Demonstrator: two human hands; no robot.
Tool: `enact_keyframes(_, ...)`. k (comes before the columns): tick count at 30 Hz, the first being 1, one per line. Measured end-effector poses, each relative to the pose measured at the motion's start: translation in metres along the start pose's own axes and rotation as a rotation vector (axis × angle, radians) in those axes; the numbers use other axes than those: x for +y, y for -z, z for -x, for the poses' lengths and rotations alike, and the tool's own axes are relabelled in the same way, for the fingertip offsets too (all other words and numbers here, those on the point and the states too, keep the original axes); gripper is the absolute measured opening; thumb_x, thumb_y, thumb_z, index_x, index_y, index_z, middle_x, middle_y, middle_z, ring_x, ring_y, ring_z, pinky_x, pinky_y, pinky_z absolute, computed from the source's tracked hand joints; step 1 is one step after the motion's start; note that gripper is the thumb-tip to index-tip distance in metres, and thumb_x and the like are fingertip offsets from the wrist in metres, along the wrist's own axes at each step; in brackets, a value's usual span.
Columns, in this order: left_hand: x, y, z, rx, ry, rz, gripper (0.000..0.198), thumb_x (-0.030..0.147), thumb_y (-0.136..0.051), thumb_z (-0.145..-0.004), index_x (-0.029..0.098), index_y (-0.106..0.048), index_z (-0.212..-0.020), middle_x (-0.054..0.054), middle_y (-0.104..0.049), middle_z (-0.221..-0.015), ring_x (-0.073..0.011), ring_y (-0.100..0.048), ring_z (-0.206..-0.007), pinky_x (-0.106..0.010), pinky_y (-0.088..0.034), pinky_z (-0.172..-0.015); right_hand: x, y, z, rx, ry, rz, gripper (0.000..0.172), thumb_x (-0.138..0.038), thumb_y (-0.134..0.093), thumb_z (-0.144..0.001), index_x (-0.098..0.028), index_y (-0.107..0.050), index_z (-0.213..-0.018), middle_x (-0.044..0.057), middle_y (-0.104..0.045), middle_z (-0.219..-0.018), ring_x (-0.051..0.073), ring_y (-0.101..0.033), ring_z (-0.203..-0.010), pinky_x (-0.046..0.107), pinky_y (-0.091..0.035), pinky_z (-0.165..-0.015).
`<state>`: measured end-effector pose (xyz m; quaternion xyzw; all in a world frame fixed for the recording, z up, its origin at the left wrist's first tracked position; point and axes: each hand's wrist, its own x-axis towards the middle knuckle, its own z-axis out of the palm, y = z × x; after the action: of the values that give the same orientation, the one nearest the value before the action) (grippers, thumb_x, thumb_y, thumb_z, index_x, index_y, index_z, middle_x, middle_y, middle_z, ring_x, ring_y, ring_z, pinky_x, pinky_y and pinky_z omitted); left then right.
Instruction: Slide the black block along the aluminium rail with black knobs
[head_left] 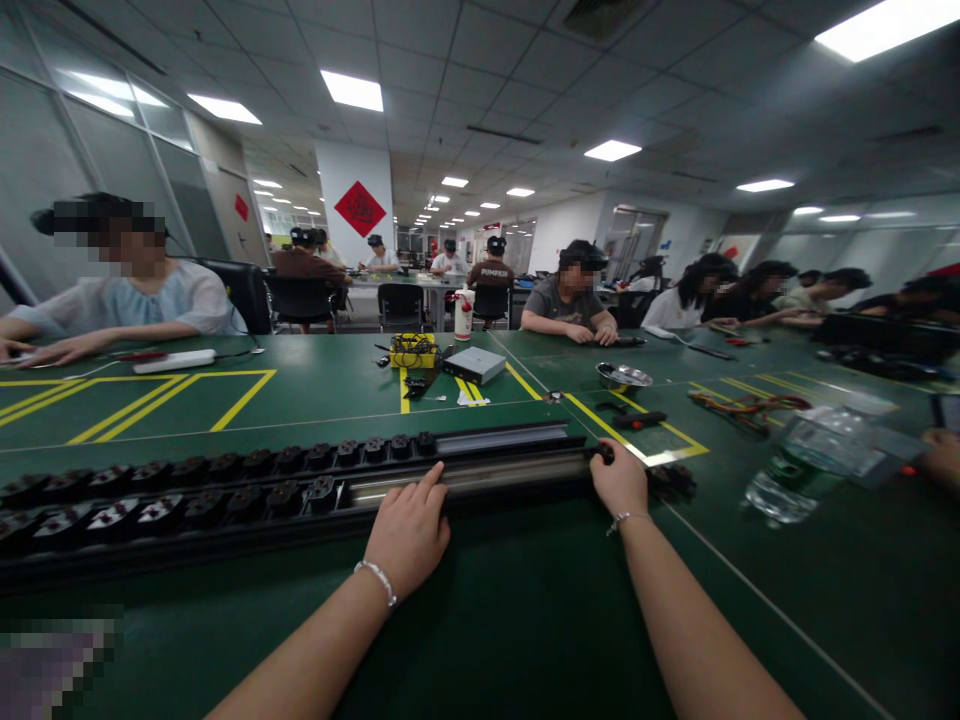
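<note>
Two long black power strips lie side by side across the green table (525, 620), the far strip (300, 457) behind the near strip (225, 505). Each carries several black sockets on its left part and a bare metal channel on its right. My left hand (409, 530) rests on the near strip's bare channel, fingers loosely curled over its front edge. My right hand (619, 482) grips the near strip's right end, fingers wrapped around it. Both wrists wear thin bracelets.
A clear plastic water bottle (806, 465) lies at right. A metal bowl (622, 376), grey box (475, 364), yellow box (413, 350), black tool (637, 420) and coloured wires (742, 405) sit farther back. Several people sit around the table; another hand (943, 455) shows at the right edge.
</note>
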<state>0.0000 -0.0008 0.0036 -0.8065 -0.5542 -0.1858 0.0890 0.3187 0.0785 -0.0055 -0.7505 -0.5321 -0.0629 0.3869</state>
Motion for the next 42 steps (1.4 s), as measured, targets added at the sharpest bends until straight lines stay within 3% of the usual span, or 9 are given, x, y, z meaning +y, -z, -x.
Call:
enact_keyframes(22, 0.000, -0.001, 0.000, 0.011, 0.000, -0.008, 0.030, 0.022, -0.046, -0.078, 0.020, -0.055, -0.106, -0.005, -0.044, -0.138, -0.0207, -0.057, -0.101, -0.039, -0.041, -0.085, -0.010, 0.009, 0.001, -0.070, -0.088, 0.000, 0.042, -0.023, -0.044, -0.075, -0.011, -0.059, -0.112, 0.013, -0.063, -0.104, 0.026, -0.055, -0.099, 0.036, -0.042, -0.089)
enact_keyframes(33, -0.002, -0.003, 0.000, 0.021, -0.001, 0.004, 0.030, 0.021, -0.048, -0.076, 0.021, -0.056, -0.106, -0.005, -0.045, -0.138, -0.0205, -0.056, -0.102, -0.039, -0.041, -0.086, -0.004, 0.006, 0.000, -0.045, -0.061, 0.003, 0.043, -0.025, -0.044, -0.074, -0.011, -0.060, -0.112, 0.014, -0.063, -0.104, 0.026, -0.055, -0.099, 0.036, -0.042, -0.090)
enact_keyframes(42, -0.001, -0.003, 0.000, 0.015, 0.001, -0.003, 0.030, 0.021, -0.048, -0.076, 0.022, -0.055, -0.106, -0.005, -0.044, -0.138, -0.0210, -0.056, -0.103, -0.039, -0.040, -0.086, 0.006, 0.005, -0.003, -0.096, -0.077, -0.050, 0.043, -0.031, -0.046, -0.073, -0.019, -0.060, -0.111, 0.008, -0.062, -0.106, 0.024, -0.055, -0.099, 0.036, -0.042, -0.088)
